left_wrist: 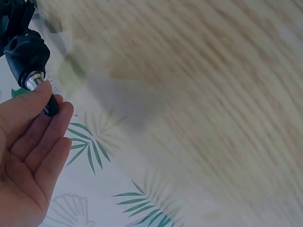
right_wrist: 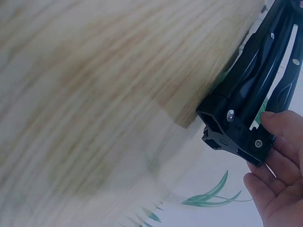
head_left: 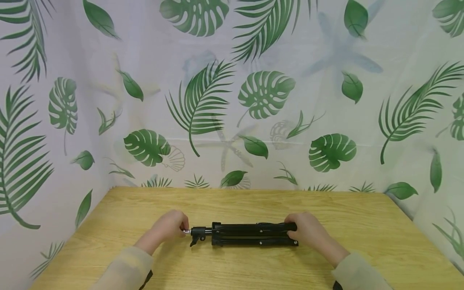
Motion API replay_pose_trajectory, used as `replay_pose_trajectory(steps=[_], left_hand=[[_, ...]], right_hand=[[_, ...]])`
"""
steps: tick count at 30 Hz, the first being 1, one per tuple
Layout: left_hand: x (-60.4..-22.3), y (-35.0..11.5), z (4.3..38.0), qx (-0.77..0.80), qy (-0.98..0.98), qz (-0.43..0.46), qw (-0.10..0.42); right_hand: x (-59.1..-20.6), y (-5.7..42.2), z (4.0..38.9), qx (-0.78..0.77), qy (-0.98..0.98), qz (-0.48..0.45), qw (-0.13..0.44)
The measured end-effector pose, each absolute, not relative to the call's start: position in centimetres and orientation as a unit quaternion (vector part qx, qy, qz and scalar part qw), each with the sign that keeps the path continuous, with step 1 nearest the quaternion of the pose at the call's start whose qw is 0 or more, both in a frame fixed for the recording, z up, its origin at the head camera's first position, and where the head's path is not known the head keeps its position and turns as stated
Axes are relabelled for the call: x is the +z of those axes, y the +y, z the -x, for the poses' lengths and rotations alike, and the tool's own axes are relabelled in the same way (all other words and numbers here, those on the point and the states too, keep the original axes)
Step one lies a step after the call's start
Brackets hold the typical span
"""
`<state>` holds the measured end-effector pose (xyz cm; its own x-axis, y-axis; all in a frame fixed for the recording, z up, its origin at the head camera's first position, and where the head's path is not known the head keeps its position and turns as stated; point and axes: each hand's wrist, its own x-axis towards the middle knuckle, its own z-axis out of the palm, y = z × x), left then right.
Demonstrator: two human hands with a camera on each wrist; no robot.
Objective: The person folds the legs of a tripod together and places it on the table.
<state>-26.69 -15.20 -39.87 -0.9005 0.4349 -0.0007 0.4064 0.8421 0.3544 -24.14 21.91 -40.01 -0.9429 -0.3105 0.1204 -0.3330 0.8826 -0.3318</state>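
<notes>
A folded black light stand (head_left: 235, 228) lies sideways in front of me in the head view, its legs drawn in close to the centre tube. My left hand (head_left: 168, 226) is at its left end, where thumb and fingers pinch the silver metal tip (left_wrist: 35, 80) just beyond the black clamp collar (left_wrist: 27, 56). A small black piece (left_wrist: 52, 106) shows between those fingers. At the other end my right hand (head_left: 308, 230) grips the black leg bracket (right_wrist: 236, 132), with the thumb on one side and fingers beneath. A lever (head_left: 194, 241) hangs from the collar.
The wood-grain table (head_left: 232, 270) extends under the stand and to both sides. Behind it and at the sides hangs a white cloth (head_left: 224, 169) printed with green leaves, starfish and shells.
</notes>
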Motion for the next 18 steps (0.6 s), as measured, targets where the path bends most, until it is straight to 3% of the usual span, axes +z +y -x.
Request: replay_pose_trajectory(steps=[18], left_hand=[[-40.89,-15.29,26.62,0.189,0.958,-0.214,0.026]], right_hand=[[-40.06,22.55,24.33,0.181,-0.964,-0.190,0.038]])
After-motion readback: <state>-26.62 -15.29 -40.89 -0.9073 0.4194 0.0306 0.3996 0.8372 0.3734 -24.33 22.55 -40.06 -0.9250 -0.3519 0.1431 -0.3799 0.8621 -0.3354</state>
